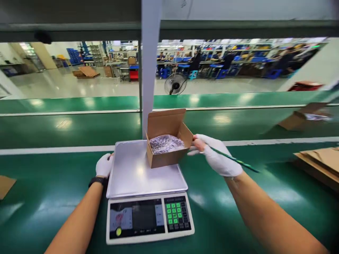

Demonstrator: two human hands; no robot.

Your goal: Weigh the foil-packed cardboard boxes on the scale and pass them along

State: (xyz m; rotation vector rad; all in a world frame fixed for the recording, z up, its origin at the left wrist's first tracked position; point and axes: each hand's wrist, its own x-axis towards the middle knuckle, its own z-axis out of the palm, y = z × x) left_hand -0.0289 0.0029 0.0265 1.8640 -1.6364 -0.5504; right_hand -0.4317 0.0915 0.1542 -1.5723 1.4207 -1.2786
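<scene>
A small open cardboard box [165, 160] sits tilted at the right back of the weighing scale's [129, 176] metal plate, its lid raised. Silvery bubble-wrapped contents [165, 144] show inside. My right hand [215, 155], in a white glove with bare fingertips, is closed on the box's right side. A thin green pen-like stick [235, 160] is tucked in that hand and points back over the wrist. My left hand [104, 165], also gloved, has its fingers curled against the left edge of the plate; their tips are partly hidden.
On the green conveyor [66, 128] behind, another open box [302, 118] stands at the right. Flat cardboard sheets [320, 164] are stacked nearer on the right, and a cardboard piece [5, 186] lies far left. A white post [150, 70] rises behind the scale; a fan [175, 84] stands beyond.
</scene>
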